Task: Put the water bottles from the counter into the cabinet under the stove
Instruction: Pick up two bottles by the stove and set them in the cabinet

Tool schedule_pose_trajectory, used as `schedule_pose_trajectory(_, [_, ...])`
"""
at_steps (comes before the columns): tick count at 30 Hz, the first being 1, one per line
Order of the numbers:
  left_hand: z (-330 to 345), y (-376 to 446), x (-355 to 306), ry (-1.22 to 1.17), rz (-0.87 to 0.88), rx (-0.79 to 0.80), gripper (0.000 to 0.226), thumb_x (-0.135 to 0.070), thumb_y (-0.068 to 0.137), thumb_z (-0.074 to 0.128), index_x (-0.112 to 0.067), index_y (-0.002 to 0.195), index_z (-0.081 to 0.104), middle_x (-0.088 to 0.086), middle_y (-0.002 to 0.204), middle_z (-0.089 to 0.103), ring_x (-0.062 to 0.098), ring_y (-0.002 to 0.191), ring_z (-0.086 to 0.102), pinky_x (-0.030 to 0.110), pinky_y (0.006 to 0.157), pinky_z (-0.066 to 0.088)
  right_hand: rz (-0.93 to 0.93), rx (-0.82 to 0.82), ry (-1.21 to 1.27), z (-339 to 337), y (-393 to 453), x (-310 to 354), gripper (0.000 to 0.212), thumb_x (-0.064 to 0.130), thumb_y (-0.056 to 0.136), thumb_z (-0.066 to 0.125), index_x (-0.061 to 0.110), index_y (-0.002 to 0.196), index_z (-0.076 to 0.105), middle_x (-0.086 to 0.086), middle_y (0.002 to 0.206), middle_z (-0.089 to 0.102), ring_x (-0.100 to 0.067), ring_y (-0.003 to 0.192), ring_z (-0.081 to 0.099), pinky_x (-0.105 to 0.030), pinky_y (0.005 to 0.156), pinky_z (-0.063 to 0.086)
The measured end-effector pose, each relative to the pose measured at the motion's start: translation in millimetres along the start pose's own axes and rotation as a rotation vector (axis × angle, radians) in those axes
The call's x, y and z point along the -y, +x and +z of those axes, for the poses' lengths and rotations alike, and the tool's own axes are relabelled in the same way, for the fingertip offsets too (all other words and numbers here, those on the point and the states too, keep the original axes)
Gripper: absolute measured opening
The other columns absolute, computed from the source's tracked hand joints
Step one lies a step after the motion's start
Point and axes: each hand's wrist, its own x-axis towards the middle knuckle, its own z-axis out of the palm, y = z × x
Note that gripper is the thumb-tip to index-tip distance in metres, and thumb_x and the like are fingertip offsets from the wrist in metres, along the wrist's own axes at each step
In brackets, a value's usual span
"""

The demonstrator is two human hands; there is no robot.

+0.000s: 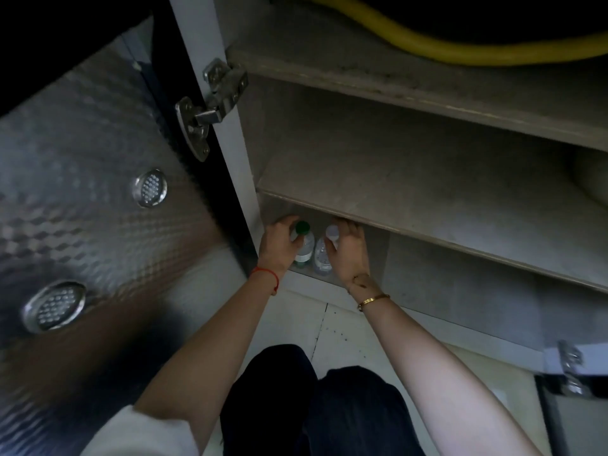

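Note:
Two clear water bottles stand upright side by side at the front left corner of the cabinet's bottom compartment (460, 284). My left hand (278, 245) is wrapped around the green-capped bottle (304, 248). Just to its right, my right hand (350, 250) grips the white-capped bottle (324, 255). Both bottles touch or nearly touch each other. Their bases are partly hidden by my hands and the cabinet's front lip.
The open cabinet door (82, 209) with two round metal vents swings out on the left, held by a metal hinge (210, 103). A middle shelf (427, 199) hangs right above the bottles. A yellow hose (427, 44) runs along the top. My knees (329, 406) are below.

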Motion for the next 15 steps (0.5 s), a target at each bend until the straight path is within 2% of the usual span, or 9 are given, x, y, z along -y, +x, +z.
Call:
schedule_pose_trajectory(3, [-20.2,-18.0,-16.6,0.05,0.004,0.021,0.046,-0.014,0.083,0.071,-0.012,0.128,0.059,0.012,0.124,0.066,0.03,0.112,0.062,0.031,0.095,0.05,0.032,0.054,-0.003,-21.5,-17.7,14.4,0.053,0.015,0.084,0.069,0.005,0.133,0.05,-0.014,0.132,0.055,-0.033,0.123,0.045,-0.044,0.104,0.043])
schedule_pose_trajectory(5, [-36.1,-33.5,-30.8,0.074,-0.025,0.039,0.049,-0.016,0.083,0.069,-0.014,0.131,0.057,0.013,0.127,0.063,0.031,0.114,0.061,0.035,0.096,0.052,0.069,0.098,0.002,-41.2,-32.0,27.9,0.051,0.015,0.084,0.069,0.006,0.131,0.052,-0.014,0.129,0.058,-0.033,0.121,0.047,-0.044,0.1,0.044])
schedule_pose_trajectory(8, [-64.4,-61.0,-55.9,0.111,-0.061,0.091,0.053,-0.025,0.082,0.065,-0.02,0.133,0.054,0.014,0.123,0.062,0.032,0.11,0.062,0.042,0.089,0.055,0.106,0.157,0.024,-79.1,-52.3,54.2,0.049,0.017,0.085,0.068,0.006,0.13,0.054,-0.015,0.125,0.06,-0.035,0.117,0.049,-0.04,0.097,0.045])
schedule_pose_trajectory(12, [-119.1,-106.5,-114.6,0.128,-0.073,0.116,0.046,-0.021,0.082,0.059,-0.013,0.128,0.058,0.017,0.118,0.063,0.035,0.108,0.06,0.041,0.088,0.053,0.101,0.142,0.01,-151.0,-78.0,100.3,0.041,0.017,0.082,0.069,0.005,0.121,0.059,-0.016,0.116,0.064,-0.037,0.112,0.054,-0.04,0.097,0.044])
schedule_pose_trajectory(15, [-177.9,-145.9,-172.5,0.111,-0.063,0.106,0.047,-0.015,0.079,0.059,-0.012,0.126,0.058,0.016,0.117,0.064,0.036,0.109,0.06,0.042,0.085,0.054,0.091,0.115,0.079,-225.5,-101.4,142.3,0.043,0.017,0.084,0.069,0.005,0.125,0.058,-0.013,0.124,0.062,-0.034,0.119,0.05,-0.042,0.104,0.042])
